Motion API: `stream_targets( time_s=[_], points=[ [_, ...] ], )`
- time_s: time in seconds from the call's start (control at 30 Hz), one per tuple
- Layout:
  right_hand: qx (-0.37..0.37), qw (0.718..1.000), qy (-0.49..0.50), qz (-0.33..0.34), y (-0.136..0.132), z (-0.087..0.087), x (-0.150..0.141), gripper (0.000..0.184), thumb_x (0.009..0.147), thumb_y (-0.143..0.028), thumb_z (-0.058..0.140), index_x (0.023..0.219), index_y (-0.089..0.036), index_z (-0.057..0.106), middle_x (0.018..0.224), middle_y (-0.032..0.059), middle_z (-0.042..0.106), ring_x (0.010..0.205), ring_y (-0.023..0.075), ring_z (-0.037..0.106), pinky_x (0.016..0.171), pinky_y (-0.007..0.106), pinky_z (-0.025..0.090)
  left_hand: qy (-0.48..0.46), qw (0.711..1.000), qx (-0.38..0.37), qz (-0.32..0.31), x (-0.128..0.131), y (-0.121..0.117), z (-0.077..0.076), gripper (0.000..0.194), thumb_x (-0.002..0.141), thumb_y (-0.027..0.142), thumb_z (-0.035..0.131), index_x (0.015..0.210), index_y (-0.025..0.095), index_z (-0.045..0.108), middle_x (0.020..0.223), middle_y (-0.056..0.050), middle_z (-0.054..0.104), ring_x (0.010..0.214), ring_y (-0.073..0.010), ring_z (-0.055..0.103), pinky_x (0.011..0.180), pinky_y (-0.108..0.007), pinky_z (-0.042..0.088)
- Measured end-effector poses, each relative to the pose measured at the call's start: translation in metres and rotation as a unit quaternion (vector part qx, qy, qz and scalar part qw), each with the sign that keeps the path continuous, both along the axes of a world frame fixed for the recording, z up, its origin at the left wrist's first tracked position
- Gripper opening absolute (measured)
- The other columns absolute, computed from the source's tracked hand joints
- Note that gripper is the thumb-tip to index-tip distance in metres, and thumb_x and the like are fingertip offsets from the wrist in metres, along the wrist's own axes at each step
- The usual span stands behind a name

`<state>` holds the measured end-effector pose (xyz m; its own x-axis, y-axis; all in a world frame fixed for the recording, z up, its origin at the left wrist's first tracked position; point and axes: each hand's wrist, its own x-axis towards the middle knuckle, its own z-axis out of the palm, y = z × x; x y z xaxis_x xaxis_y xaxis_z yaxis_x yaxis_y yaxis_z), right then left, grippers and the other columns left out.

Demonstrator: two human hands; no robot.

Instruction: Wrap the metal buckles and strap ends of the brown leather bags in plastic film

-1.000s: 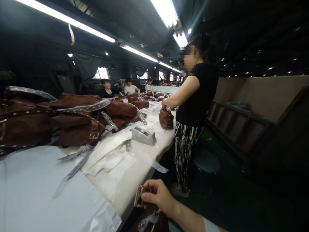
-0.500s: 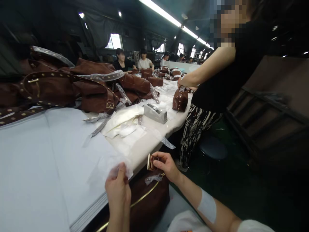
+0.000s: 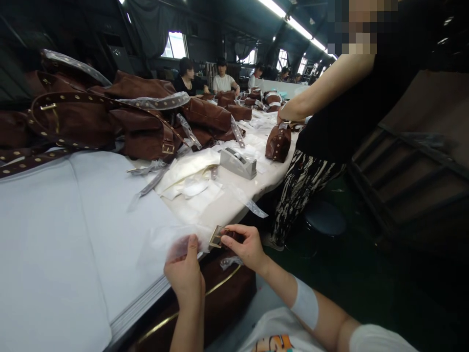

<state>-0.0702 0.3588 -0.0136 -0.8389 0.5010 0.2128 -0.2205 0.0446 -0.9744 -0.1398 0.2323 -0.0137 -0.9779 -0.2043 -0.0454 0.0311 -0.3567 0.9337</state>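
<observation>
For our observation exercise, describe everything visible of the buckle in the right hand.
The buckle is a gold-coloured, metallic-looking open rectangular frame, tilted, on a brown, leather-like strap. The right hand holds it at the strap end near the edge of the table. A translucent sheet in the left hand reaches close; whether they touch is unclear.

A white shirt [image 3: 269, 325] is showing in front, its print [image 3: 274, 343] displaying orange and dark shapes (a dab of teal is peeking out too). A short sleeve [image 3: 377, 338] is ending near the right elbow [image 3: 335, 325]; a pale patch [image 3: 306, 303] is hugging the forearm [image 3: 281, 283].
</observation>
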Motion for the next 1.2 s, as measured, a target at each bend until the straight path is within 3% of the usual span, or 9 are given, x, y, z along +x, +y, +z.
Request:
stream_targets(
  time_s=[0.17, 0.37, 0.57, 0.7, 0.77, 0.9, 1.2],
  points=[
    [0.035, 0.999, -0.002, -0.001, -0.001, 0.004, -0.001, 0.025, 0.082, -0.039, 0.081, 0.093, -0.016, 0.082, 0.079, 0.0058, 0.075, 0.067, 0.0176, 0.065, 0.063, 0.028, 0.053, 0.041, 0.997, -0.066, -0.028, 0.009, 0.002, -0.001, 0.035, 0.073, 0.041, 0.088, 0.090, 0.014, 0.074, 0.079, -0.003, 0.074, 0.071, -0.0140, 0.067, 0.067, -0.023, 0.056],
    [0.049, 0.999, -0.011, 0.016, -0.001, -0.003, -0.002, 0.027, 0.082, -0.038, 0.081, 0.095, -0.015, 0.082, 0.077, 0.0043, 0.074, 0.066, 0.0163, 0.062, 0.063, 0.028, 0.049, 0.048, 0.997, -0.053, -0.031, 0.015, 0.004, -0.003, 0.035, 0.074, 0.042, 0.088, 0.091, 0.014, 0.073, 0.085, -0.005, 0.075, 0.077, -0.0155, 0.069, 0.072, -0.024, 0.058],
    [0.086, 0.996, -0.023, 0.014, -0.002, -0.001, -0.003, 0.028, 0.082, -0.041, 0.081, 0.096, -0.016, 0.080, 0.077, 0.0024, 0.071, 0.067, 0.0157, 0.059, 0.065, 0.028, 0.048, 0.039, 0.983, -0.144, -0.104, 0.020, 0.000, 0.001, 0.046, 0.070, 0.048, 0.086, 0.099, 0.014, 0.075, 0.092, -0.009, 0.078, 0.085, -0.0239, 0.074, 0.076, -0.030, 0.062],
    [0.118, 0.991, -0.011, 0.062, 0.009, 0.006, 0.003, 0.046, 0.087, -0.036, 0.073, 0.128, -0.017, 0.069, 0.092, 0.0042, 0.074, 0.076, 0.0173, 0.064, 0.074, 0.029, 0.051, 0.031, 0.981, -0.145, -0.124, 0.020, -0.002, 0.000, 0.044, 0.072, 0.049, 0.084, 0.099, 0.014, 0.076, 0.095, -0.011, 0.078, 0.086, -0.0243, 0.075, 0.077, -0.031, 0.062],
    [0.097, 0.990, -0.010, 0.101, 0.018, 0.005, 0.007, 0.054, 0.089, -0.032, 0.065, 0.141, -0.017, 0.059, 0.098, 0.0053, 0.074, 0.075, 0.0166, 0.064, 0.073, 0.030, 0.051, 0.027, 0.981, -0.141, -0.129, 0.019, -0.003, -0.003, 0.044, 0.073, 0.050, 0.084, 0.099, 0.015, 0.076, 0.095, -0.010, 0.078, 0.085, -0.0232, 0.075, 0.077, -0.030, 0.061],
    [0.035, 0.991, -0.030, 0.127, 0.031, -0.009, 0.011, 0.054, 0.084, -0.023, 0.063, 0.137, -0.017, 0.060, 0.096, 0.0051, 0.074, 0.079, 0.0169, 0.067, 0.077, 0.031, 0.052, 0.023, 0.983, -0.127, -0.133, 0.017, -0.002, -0.010, 0.045, 0.073, 0.050, 0.084, 0.101, 0.016, 0.075, 0.097, -0.010, 0.078, 0.087, -0.0232, 0.074, 0.080, -0.031, 0.061],
    [-0.067, 0.998, 0.002, 0.012, 0.024, -0.026, 0.007, 0.050, 0.079, -0.025, 0.077, 0.125, -0.019, 0.060, 0.088, 0.0025, 0.072, 0.075, 0.0153, 0.066, 0.074, 0.028, 0.052, -0.024, 0.968, -0.096, -0.231, 0.026, 0.016, -0.022, 0.052, 0.069, 0.044, 0.085, 0.109, 0.013, 0.072, 0.109, -0.013, 0.077, 0.105, -0.0286, 0.073, 0.097, -0.037, 0.059]
  ],
)
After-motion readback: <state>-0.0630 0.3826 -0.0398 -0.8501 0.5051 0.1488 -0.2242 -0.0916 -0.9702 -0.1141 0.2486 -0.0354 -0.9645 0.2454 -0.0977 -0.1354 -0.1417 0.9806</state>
